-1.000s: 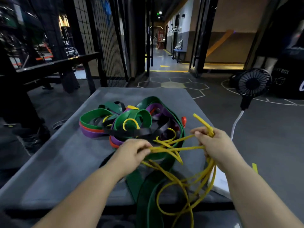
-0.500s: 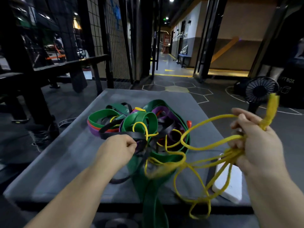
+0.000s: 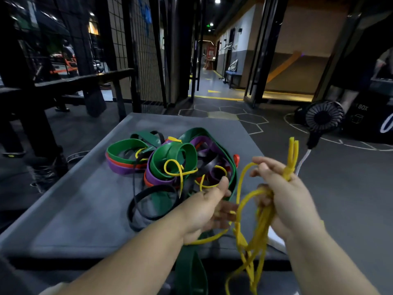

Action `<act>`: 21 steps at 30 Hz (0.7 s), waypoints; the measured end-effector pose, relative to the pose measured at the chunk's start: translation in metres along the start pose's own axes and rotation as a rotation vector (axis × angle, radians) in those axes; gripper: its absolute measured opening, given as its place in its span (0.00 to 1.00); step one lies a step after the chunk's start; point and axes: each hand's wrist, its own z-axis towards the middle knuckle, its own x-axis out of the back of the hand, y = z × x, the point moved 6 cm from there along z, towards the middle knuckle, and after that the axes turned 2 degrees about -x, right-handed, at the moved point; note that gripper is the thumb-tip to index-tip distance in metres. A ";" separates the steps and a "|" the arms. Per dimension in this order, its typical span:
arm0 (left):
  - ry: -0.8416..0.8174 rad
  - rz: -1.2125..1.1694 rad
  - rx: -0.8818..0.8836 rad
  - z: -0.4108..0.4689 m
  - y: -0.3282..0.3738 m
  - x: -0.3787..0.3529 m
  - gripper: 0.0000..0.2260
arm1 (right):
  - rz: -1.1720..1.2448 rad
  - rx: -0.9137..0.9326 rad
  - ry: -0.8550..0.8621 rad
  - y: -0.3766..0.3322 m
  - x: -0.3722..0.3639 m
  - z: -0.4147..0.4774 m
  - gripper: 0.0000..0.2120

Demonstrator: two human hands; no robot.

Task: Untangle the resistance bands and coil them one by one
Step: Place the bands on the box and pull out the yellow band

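Left hand (image 3: 209,211) moved right to yellow band (image 3: 262,222), fingers loose; right hand (image 3: 285,199) grips it hanging vertical, loop-end up

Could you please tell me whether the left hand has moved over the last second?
Yes. Judged against the green coil, the left hand has moved rightward and toward the table's near edge, close to the right hand holding the yellow band.
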 end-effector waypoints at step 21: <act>0.288 0.758 -0.230 -0.020 0.017 0.064 0.14 | -0.115 -0.368 -0.389 0.074 -0.037 -0.002 0.31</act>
